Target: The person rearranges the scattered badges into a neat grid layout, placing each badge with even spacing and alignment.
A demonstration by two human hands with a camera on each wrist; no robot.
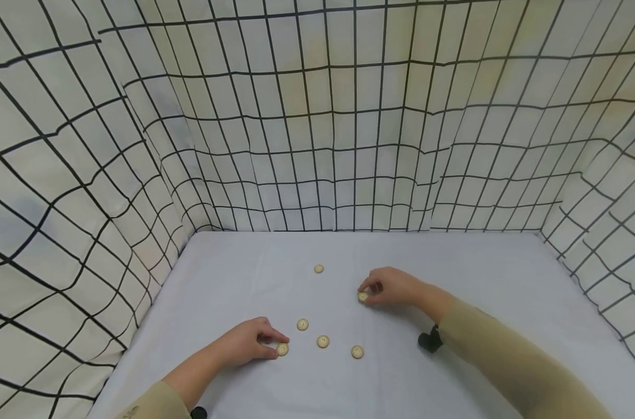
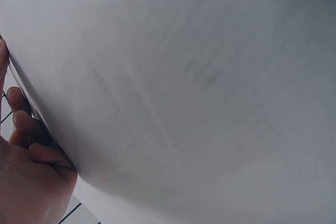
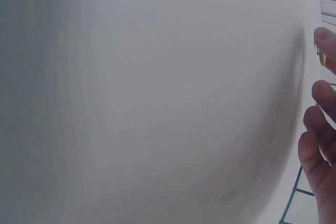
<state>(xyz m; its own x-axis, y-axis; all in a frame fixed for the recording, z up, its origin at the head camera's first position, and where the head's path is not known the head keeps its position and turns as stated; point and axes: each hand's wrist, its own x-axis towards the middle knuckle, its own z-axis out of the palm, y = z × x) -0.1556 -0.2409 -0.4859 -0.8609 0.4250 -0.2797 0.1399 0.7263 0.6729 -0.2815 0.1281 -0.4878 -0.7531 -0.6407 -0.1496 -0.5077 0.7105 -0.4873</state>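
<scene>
In the head view my left hand (image 1: 248, 343) is low over the table at the left. Its thumb and index finger pinch a round beige button (image 1: 282, 349) by its edges. Farther back and to the right, my right hand (image 1: 393, 286) pinches another beige button (image 1: 362, 297) between thumb and fingertips. In the right wrist view a thin golden edge of this button (image 3: 323, 57) shows at the fingertips. The left wrist view has the left hand (image 2: 37, 177) at its edge, curled fingers against the white cloth, its button hidden.
Several more buttons lie loose on the white-covered table (image 1: 233, 262): a far button (image 1: 319, 268), two close together, a button (image 1: 302, 324) and a button (image 1: 323, 341), and a nearer button (image 1: 357, 351). Black-gridded cloth walls (image 1: 343, 134) enclose the table's back and sides.
</scene>
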